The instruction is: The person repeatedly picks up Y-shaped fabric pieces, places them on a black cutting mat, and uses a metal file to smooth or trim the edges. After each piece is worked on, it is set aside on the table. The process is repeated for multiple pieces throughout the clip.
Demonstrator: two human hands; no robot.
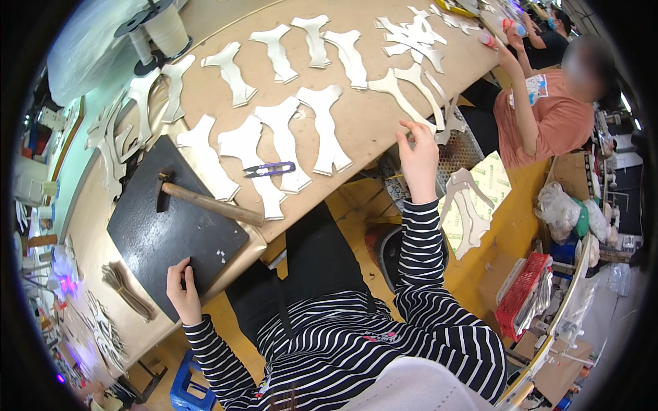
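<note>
My left hand [182, 291] rests on the near edge of a black slab [171, 233] that lies on the wooden table [370, 116]. It holds nothing. A hammer [205, 202] with a wooden handle lies across the slab. My right hand [417, 156] reaches to the table's right edge, and its fingers pinch a pale cut piece [439, 113] there. Several cream bone-shaped cut pieces [325, 127] lie spread over the table. Small purple snips [269, 168] lie among them.
Thread spools [154, 31] stand at the far left of the table. Another person in an orange shirt [548, 113] sits on the right. More cut pieces hang by a yellow sheet [473, 205]. A red basket [522, 294] sits lower right, a blue stool [188, 390] below.
</note>
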